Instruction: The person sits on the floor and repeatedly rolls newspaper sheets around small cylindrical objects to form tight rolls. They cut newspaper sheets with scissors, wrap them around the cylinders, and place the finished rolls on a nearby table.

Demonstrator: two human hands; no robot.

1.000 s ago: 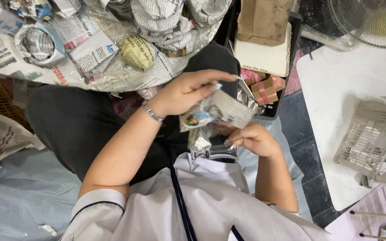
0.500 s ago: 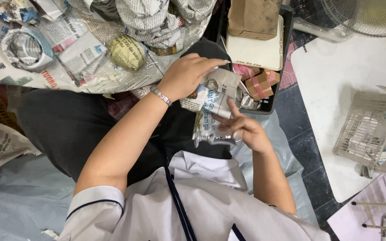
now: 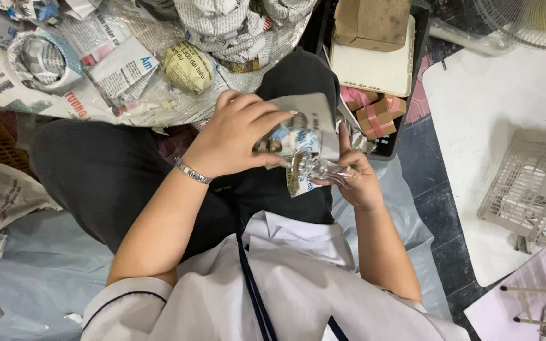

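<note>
Both hands meet at the centre of the frame: the left hand (image 3: pixel 235 136) presses a sheet of newspaper (image 3: pixel 308 123) around a clear glass item (image 3: pixel 314 169), which the right hand (image 3: pixel 356 180) grips from below. Wrapped bundles (image 3: pixel 188 66) lie at upper left.

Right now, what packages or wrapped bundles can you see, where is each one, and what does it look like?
Glass: clear, half wrapped in newsprint, between left hand and right hand.
Yellow bundle: rounded, yellowish paper, upper left.
Grey bundle: rounded newsprint, far left.
Brown box: cardboard, top centre.
White box: flat, cream, under the brown one.
Pink boxes: small, ribboned, beside the right hand.
</note>
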